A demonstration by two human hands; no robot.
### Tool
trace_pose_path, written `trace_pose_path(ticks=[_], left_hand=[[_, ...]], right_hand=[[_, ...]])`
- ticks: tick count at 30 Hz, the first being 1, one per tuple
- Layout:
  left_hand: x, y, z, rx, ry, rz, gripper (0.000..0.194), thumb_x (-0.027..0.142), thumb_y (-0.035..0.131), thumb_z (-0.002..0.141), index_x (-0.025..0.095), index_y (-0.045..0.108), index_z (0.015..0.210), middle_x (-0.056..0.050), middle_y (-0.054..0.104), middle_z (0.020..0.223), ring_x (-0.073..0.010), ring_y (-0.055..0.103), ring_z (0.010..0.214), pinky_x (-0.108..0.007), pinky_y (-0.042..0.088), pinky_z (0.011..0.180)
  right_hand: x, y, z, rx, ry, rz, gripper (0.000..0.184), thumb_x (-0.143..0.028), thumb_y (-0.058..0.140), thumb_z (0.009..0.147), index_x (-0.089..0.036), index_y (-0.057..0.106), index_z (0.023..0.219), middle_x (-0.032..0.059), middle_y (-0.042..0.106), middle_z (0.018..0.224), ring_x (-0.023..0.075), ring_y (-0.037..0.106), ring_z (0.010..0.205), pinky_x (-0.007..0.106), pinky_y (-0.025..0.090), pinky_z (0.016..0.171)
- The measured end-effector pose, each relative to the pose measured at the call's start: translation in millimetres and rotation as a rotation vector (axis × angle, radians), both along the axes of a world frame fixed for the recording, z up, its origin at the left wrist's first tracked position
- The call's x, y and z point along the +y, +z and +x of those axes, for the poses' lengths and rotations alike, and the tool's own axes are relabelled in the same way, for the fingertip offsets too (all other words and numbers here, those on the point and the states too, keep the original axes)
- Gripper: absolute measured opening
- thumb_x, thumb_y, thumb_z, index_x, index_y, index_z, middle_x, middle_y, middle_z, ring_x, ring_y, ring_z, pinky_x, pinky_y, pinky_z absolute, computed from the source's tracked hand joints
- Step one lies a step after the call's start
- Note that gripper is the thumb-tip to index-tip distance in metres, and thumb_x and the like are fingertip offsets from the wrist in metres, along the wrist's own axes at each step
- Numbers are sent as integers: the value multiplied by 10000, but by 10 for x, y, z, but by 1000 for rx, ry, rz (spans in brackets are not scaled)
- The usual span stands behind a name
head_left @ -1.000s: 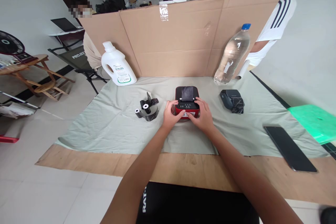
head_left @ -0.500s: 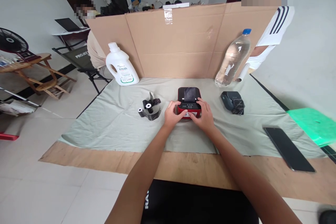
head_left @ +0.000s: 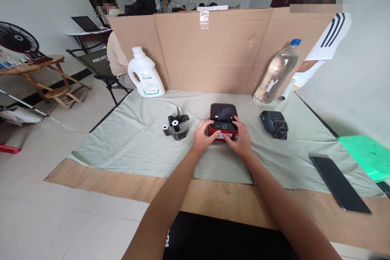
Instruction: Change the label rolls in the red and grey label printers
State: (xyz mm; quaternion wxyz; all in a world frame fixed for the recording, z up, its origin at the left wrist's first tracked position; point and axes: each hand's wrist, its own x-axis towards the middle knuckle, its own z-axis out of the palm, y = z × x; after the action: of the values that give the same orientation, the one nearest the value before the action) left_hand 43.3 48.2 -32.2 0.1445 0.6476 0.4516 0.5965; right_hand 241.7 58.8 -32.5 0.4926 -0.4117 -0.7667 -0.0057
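Observation:
A small red and black receipt printer point(head_left: 224, 124) rests on the grey-green cloth, a strip of dark paper lying over its top. My left hand point(head_left: 202, 136) grips its left side, fingertips at the upper edge and thumb on the front face. On the opposite side my right hand point(head_left: 241, 139) holds it the same way, its thumb close to the left one near a white label. To the left, small rolls of black paper point(head_left: 176, 129) lie partly unwound. A dark device point(head_left: 273, 124) with similar black paper sits to the right.
Behind stands a cardboard screen point(head_left: 210, 50), with a white detergent bottle point(head_left: 145, 75) and a clear bottle point(head_left: 277, 73) before it. A black phone point(head_left: 339, 185) lies at the front right, near a green stool point(head_left: 367, 156). Two people sit beyond the screen.
The whole view has shifted and tilted slightly, so most things on the table appear a little further right. Both hands keep their hold on the printer, which shows no clear movement on the cloth.

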Motion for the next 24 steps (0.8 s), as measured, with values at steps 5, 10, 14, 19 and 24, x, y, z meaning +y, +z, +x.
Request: trace_pose_path(ticks=[5, 10, 14, 19, 24], left_hand=[[-24, 18, 2, 14, -1, -1, 321, 363, 785, 873, 231, 671, 1143, -78, 708, 1136, -222, 711, 986, -370, 602, 851], [-23, -1, 0, 35, -3, -9, 328, 364, 772, 889, 232, 662, 1168, -84, 706, 1180, -228, 710, 1028, -377, 606, 864], [-20, -15, -1, 28, -10, 0, 327, 355, 769, 893, 235, 661, 1176, -92, 706, 1204, -236, 711, 1048, -391, 610, 879], [-21, -12, -3, 33, -17, 3, 326, 352, 753, 904, 222, 659, 1188, -102, 706, 1210, -243, 711, 1076, -398, 611, 899], [-30, 1, -5, 30, -19, 8, 322, 346, 754, 902, 226, 659, 1185, -101, 707, 1217, -247, 709, 1087, -403, 611, 902]], right_hand=[[-4, 8, 2, -5, -2, -20, 539, -426, 718, 912, -218, 512, 1364, 204, 566, 1504, 375, 569, 1371, 620, 496, 1100], [-26, -1, -8, 6, -5, -39, 543, -421, 708, 919, -217, 504, 1380, 207, 544, 1531, 379, 545, 1404, 622, 496, 1103], [-52, -11, -24, 12, -15, -36, 547, -407, 695, 935, -209, 488, 1400, 219, 514, 1562, 380, 531, 1425, 627, 489, 1114], [-58, -6, -21, -1, -19, -19, 546, -408, 707, 931, -206, 502, 1395, 224, 526, 1556, 375, 559, 1403, 614, 500, 1107], [-64, 6, -10, -8, -41, -31, 542, -416, 710, 926, -218, 528, 1396, 200, 539, 1561, 365, 588, 1370, 595, 515, 1095]])
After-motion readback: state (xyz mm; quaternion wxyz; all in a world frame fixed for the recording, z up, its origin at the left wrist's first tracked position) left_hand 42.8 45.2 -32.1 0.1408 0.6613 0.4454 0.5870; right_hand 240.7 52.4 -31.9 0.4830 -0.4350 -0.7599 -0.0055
